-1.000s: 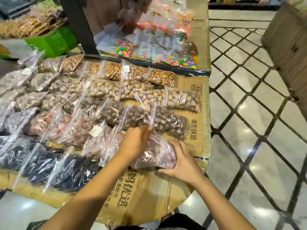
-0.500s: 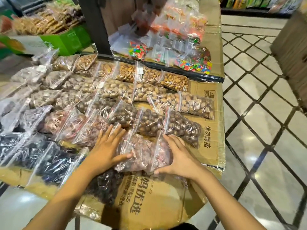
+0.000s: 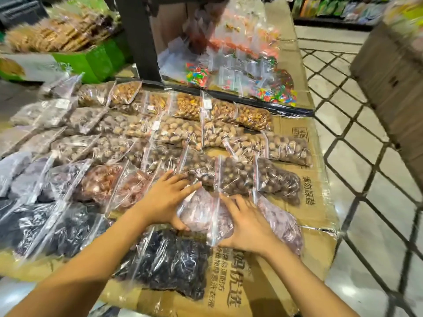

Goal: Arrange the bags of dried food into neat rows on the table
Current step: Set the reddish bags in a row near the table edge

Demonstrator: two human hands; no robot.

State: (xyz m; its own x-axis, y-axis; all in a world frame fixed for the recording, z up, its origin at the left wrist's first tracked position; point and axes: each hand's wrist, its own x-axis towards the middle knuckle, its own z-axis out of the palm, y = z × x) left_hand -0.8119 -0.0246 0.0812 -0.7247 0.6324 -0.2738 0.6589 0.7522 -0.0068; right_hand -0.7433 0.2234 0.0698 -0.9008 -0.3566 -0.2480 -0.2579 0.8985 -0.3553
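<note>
Back rows (image 3: 183,131) neat; mostly done, I judge. Left grip (image 3: 164,200), right grip (image 3: 248,227) spread flat, pressing pink bag (image 3: 201,213) into front row. Dark bag (image 3: 169,261) out of line.

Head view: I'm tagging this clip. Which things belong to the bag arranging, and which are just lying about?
Job: pink bag, left hand, right hand, nut bags, dark bag, table.
Lying about: candy bags, green box, biscuits.
</note>
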